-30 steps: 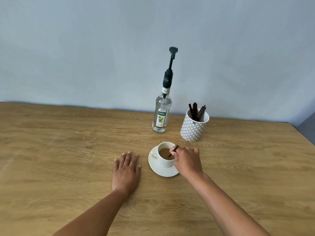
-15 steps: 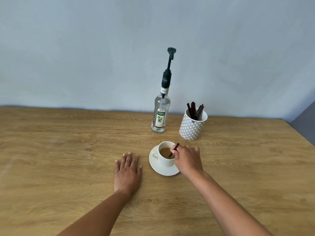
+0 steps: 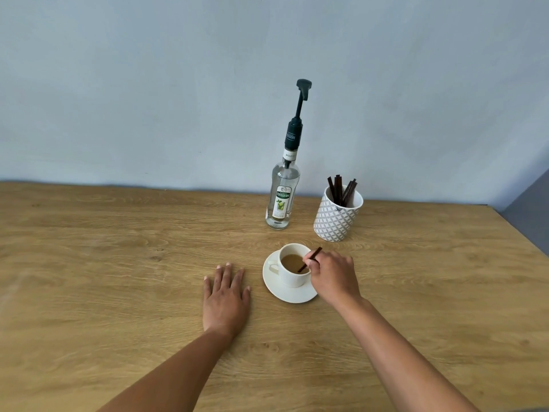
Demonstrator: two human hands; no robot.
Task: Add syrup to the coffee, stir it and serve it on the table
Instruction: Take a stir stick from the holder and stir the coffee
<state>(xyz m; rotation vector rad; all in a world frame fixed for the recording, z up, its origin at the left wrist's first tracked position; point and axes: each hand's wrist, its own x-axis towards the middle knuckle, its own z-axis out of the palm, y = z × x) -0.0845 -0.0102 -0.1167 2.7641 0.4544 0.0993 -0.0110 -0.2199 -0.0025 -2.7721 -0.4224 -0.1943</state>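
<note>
A white cup of light brown coffee stands on a white saucer in the middle of the wooden table. My right hand pinches a dark stir stick whose lower end dips into the coffee. Left of the saucer, my left hand lies flat on the table, fingers apart, holding nothing. A clear syrup bottle with a tall dark pump stands behind the cup.
A grey-and-white patterned holder with several dark stir sticks stands right of the bottle. A pale blue wall runs along the table's far edge. The table's right edge slants down at the far right.
The stick's tip has shifted slightly inside the cup as my right hand moved a little. My left hand stays flat. The view has tilted slightly upward.
</note>
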